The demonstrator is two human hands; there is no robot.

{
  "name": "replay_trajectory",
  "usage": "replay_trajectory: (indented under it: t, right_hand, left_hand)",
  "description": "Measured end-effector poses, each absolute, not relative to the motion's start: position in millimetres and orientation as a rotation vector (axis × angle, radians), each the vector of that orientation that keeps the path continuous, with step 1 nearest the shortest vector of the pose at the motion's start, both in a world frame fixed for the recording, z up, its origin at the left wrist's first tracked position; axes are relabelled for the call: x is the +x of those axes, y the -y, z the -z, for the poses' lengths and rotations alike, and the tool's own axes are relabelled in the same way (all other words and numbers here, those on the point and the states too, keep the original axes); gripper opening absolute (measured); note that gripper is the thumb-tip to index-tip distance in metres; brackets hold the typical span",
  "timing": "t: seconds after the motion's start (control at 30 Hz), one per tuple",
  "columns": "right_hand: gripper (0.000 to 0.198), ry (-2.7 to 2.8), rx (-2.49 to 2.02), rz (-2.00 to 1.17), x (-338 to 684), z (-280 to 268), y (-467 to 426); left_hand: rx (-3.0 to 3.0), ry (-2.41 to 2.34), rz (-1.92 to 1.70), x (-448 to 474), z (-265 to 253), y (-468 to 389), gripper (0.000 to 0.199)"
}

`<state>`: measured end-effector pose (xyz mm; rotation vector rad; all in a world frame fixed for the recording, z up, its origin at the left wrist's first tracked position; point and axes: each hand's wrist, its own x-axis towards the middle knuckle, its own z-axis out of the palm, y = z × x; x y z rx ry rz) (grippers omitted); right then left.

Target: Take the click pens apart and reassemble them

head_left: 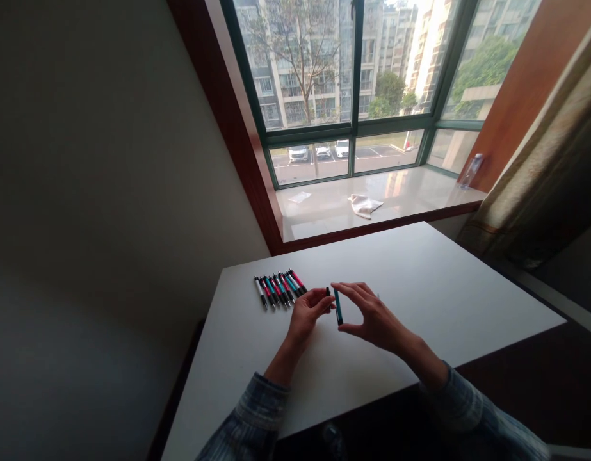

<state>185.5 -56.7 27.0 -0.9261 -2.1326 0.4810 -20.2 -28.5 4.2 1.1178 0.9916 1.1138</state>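
My right hand [378, 318] holds a teal pen barrel [338, 307] with a dark lower end, pinched lengthwise between thumb and forefinger. Just left of it, my left hand [307, 314] has its fingertips closed on a small black pen part [328, 292], whose exact kind is too small to make out. The two pieces are close together but appear apart, both above the white table. Behind my left hand lies a row of several pens [275, 291] in white, red and teal with black grips, side by side and partly hidden by that hand.
The white table [420, 282] reaches up to a window sill [319, 224]. On the sill lie a crumpled white wrapper [365, 205] and a flat white paper [299, 197], with a clear bottle [472, 171] at the right. A curtain [530, 160] hangs on the right; a wall [107, 192] rises on the left.
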Motion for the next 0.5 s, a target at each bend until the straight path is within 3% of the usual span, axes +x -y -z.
replay_trajectory:
  t: [0.23,0.3,0.4,0.5]
  right_hand:
    - [0.099,2.123,-0.934,-0.456,179.1,-26.9,52.0]
    - [0.078,2.019,-1.04,-0.412,192.3,-25.5,56.4]
    - [0.018,1.807,-1.3,-0.348,222.5,-14.6,69.1]
    - [0.02,1.722,-1.547,-0.331,248.3,5.5,84.0]
  left_hand:
    - [1.149,-0.941,-1.141,-18.3,-1.7,26.1,0.035]
    - [1.149,-0.971,-1.195,-17.2,-4.5,26.4,0.035]
    - [1.158,-1.012,-1.246,-16.9,-11.0,28.0,0.036]
    - [1.174,-1.043,-1.262,-17.2,-15.9,29.6,0.036]
